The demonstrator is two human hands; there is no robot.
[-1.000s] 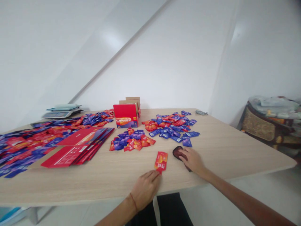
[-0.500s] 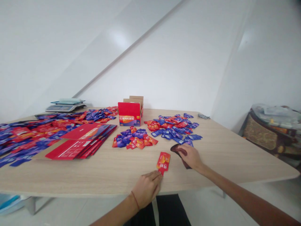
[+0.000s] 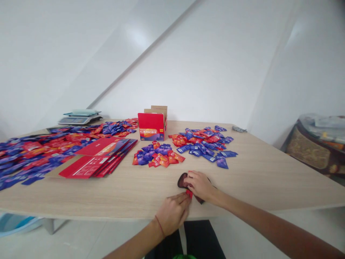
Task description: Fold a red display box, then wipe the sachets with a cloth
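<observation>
My left hand (image 3: 175,211) rests at the table's near edge, its fingers pressed together on the narrow end of a red sachet (image 3: 189,194). Most of that sachet is hidden under my right hand (image 3: 201,185). The right hand's fingers are closed on a dark brown piece (image 3: 182,180), flat with a rounded dark-edged end, lying over the sachet; I cannot make out what it is. Just beyond my hands is a small heap of red and purple sachets (image 3: 159,154). A larger loose heap of sachets (image 3: 202,142) spreads farther right.
A red carton (image 3: 151,131) stands with raised flaps near the back. Flattened red cartons (image 3: 81,166) are stacked at left, beside a wide spread of sachets (image 3: 40,151). A scale (image 3: 79,118) sits at the far left; a patterned brown seat (image 3: 309,147) is at right.
My right hand has moved left with the dark brown piece and now covers most of the red sachet. The left hand stays on the sachet's narrow end. The view has shifted slightly.
</observation>
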